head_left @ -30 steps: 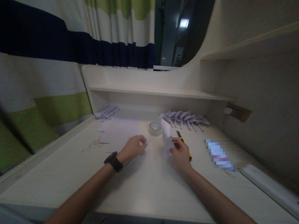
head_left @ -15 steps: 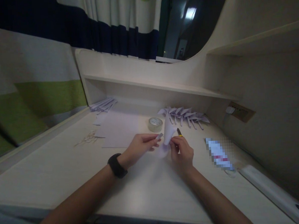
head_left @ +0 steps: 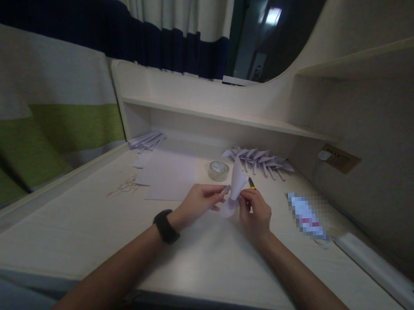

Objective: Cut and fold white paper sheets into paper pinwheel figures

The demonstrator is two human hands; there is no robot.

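Two hands, one tape roll, one paper cone.

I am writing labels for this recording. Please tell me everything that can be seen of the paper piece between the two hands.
The paper piece is pale white-lilac, thin, curled into a narrow cone shape, its point up. It stands tilted above the desk. The right hand pinches its right edge; the left hand holds a small strip against its left side.
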